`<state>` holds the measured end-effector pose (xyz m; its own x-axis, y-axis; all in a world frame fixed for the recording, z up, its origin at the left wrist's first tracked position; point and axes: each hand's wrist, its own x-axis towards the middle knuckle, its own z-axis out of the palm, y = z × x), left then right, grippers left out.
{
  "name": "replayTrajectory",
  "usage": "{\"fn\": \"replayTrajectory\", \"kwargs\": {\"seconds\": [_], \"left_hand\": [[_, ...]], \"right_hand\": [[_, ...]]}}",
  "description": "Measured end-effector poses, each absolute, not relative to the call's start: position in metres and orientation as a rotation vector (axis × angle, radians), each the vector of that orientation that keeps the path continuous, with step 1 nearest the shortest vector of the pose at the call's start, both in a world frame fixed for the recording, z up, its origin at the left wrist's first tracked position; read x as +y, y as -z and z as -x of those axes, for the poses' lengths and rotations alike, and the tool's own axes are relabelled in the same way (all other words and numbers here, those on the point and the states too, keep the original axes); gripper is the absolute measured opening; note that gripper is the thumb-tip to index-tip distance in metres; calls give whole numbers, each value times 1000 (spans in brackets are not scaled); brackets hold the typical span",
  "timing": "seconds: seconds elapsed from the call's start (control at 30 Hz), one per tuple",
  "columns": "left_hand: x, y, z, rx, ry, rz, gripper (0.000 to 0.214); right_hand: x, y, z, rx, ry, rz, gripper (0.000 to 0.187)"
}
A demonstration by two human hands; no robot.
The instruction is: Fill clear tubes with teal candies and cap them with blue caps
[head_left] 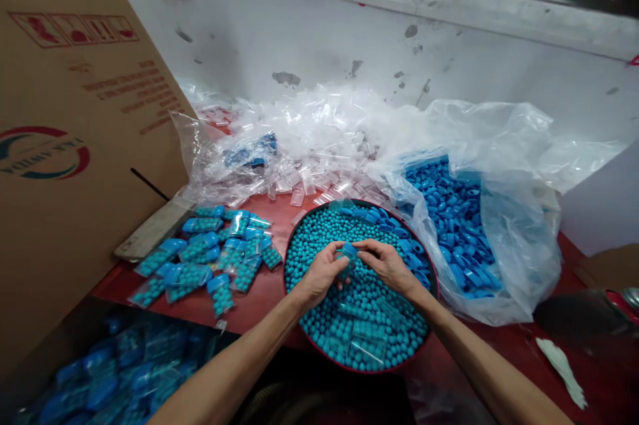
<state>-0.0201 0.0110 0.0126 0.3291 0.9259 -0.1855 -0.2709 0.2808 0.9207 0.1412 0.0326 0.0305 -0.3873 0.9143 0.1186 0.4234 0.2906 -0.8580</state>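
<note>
Above a round red-rimmed tub (436,285) full of turquoise balls (314,238), my left hand (322,273) grips a small clear plastic container (348,269), partly hidden by the fingers. A blue cap (349,251) sits at its top, and the closed fingers of my right hand (392,269) pinch that cap from the right. Whether the cap is fully seated I cannot tell. Several loose blue caps (413,253) lie along the tub's right side. Clear containers (368,340) rest on the balls near the front.
Filled, capped containers (232,255) lie left on the red table (269,298), with more (120,365) below. A plastic bag (524,265) holds blue caps (454,218). Empty clear containers (324,178) pile up behind. A cardboard box (74,212) stands left; a dark cylinder (582,312) lies right.
</note>
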Motion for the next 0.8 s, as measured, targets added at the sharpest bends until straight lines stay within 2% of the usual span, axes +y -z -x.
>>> {"fn": "replayTrajectory", "kwargs": {"seconds": [0.27, 0.57, 0.7, 0.8], "left_hand": [[5, -20, 14, 918, -967, -958, 44], [-3, -31, 8, 1009, -975, -1002, 30], [-5, -33, 13, 969, -895, -974, 33], [-6, -36, 17, 896, -845, -980, 33]], "right_hand": [[24, -35, -138, -1874, -946, 1176, 16], [13, -44, -146, -2079, -852, 1004, 19], [17, -55, -159, -2119, -1086, 1001, 20], [21, -55, -160, -1773, -1407, 1038, 31]]}}
